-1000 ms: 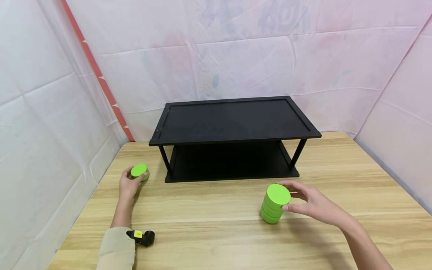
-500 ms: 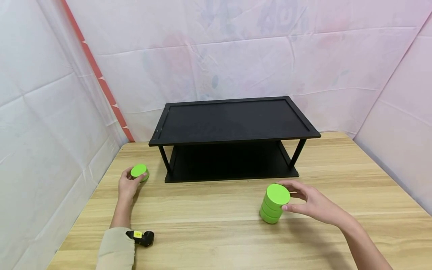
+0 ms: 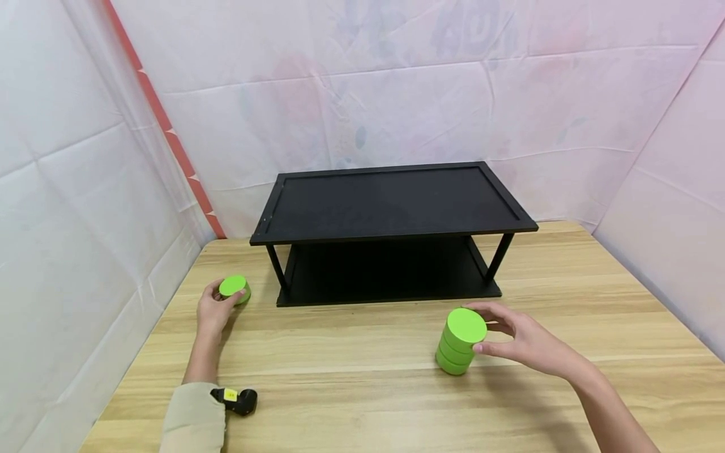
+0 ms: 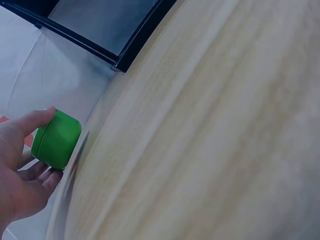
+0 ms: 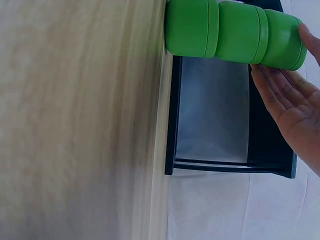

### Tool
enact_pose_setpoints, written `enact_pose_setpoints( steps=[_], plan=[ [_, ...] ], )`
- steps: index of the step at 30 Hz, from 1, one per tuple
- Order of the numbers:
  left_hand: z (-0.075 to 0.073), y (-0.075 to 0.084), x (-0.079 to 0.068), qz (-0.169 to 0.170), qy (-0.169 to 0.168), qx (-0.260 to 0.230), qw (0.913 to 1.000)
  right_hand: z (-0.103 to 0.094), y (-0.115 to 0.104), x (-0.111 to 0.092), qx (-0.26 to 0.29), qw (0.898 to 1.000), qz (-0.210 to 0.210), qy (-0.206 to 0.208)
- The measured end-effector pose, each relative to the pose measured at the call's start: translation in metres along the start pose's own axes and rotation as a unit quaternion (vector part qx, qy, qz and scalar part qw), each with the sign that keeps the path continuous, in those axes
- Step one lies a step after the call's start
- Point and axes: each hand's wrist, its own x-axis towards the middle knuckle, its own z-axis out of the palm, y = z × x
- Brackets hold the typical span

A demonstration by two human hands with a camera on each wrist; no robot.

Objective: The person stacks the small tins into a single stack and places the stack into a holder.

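At the far left of the table, my left hand point(image 3: 213, 310) grips a single round green lidded jar point(image 3: 233, 287) by its sides, thumb on the right. In the left wrist view this jar point(image 4: 57, 140) shows a lid seam and sits between thumb and fingers, close to the tabletop. Right of the middle stands a stack of three matching green jars point(image 3: 455, 353), leaning slightly in the head view. My right hand point(image 3: 523, 336) holds the top jar point(image 5: 282, 40) from the right, thumb and fingers on opposite sides. The lower two jars point(image 5: 187, 27) are untouched by it.
A black two-tier shelf point(image 3: 391, 201) stands at the back of the wooden table point(image 3: 340, 390), behind both hands. White printed sheets point(image 3: 396, 113) hang round the back and sides. A black device with a yellow label point(image 3: 235, 400) is at the left sleeve.
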Motion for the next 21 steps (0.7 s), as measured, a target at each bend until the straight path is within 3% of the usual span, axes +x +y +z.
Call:
enact_pose_setpoints(
  steps=[8, 21],
  plan=[
    [-0.001, 0.007, -0.002, 0.01, 0.003, -0.007, 0.9999, 0.0, 0.0, 0.0, 0.003, 1.0, -0.002, 0.001],
    [-0.004, 0.017, -0.008, 0.019, -0.029, 0.006, 0.9994, 0.0, -0.001, -0.001, 0.007, 1.0, 0.002, -0.001]
  ],
)
